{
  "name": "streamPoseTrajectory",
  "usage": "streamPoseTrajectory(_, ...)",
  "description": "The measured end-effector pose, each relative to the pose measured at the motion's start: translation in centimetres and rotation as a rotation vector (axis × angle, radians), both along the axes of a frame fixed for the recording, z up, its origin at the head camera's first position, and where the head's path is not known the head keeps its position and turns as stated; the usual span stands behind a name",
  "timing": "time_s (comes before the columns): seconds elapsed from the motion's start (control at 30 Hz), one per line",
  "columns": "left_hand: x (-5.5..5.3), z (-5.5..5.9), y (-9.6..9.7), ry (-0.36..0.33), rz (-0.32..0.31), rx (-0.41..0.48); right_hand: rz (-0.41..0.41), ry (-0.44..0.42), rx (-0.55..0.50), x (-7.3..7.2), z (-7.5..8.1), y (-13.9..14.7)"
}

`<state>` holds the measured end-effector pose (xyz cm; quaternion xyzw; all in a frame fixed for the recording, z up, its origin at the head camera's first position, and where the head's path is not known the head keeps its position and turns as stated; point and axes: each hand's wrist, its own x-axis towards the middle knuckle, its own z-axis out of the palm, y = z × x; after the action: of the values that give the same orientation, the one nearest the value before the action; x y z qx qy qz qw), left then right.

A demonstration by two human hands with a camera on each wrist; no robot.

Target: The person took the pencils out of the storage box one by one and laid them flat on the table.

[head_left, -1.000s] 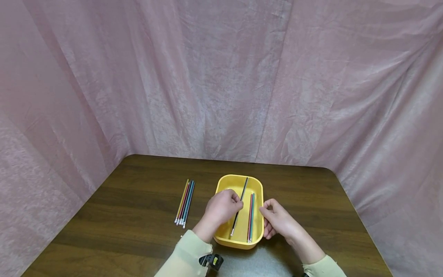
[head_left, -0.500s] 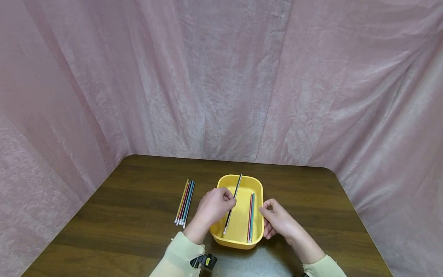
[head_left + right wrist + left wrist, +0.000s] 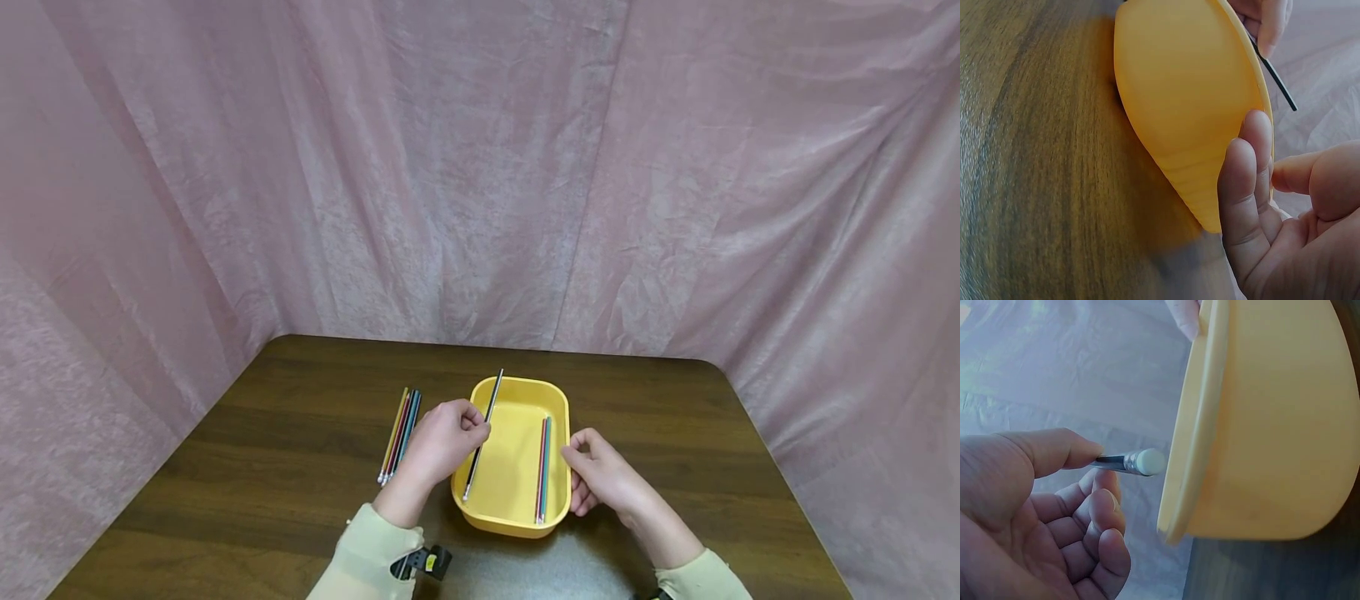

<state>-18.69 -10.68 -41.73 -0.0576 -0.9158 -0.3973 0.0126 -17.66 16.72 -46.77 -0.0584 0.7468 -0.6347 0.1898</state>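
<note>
My left hand (image 3: 442, 437) pinches a dark pencil (image 3: 492, 398) between thumb and fingers, above the left side of a yellow plastic tub (image 3: 510, 528). The pencil tilts, its far end rising past the tub's back rim. Its white eraser (image 3: 1150, 462) points toward the wrist camera in the left wrist view. On the tub's right rim, my right hand (image 3: 609, 477) grips the edge, thumb at the inside and fingers against the outer wall. Inside the tub, a red pencil (image 3: 540, 471) and a teal pencil (image 3: 547, 462) lie side by side along the right.
Left of the tub, a row of several pencils (image 3: 406, 425) lies on the brown wooden table (image 3: 300, 442), eraser ends toward me and partly behind my left hand. A pink curtain (image 3: 480, 167) hangs behind the table.
My left hand has moved left with the dark pencil, from the tub's middle to its left side, and the pencil has risen. My right hand stays on the rim.
</note>
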Motion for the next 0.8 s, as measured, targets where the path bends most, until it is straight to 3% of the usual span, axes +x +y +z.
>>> streamPoseTrajectory(0.37,0.0,-0.1,-1.8,0.055,0.032,-0.018,0.001,-0.006,0.004,0.1,0.0,-0.1)
streamPoseTrajectory(0.8,0.1,-1.0,-4.1,0.029,0.098,-0.059,-0.007,-0.002,0.010,0.2,0.1,0.0)
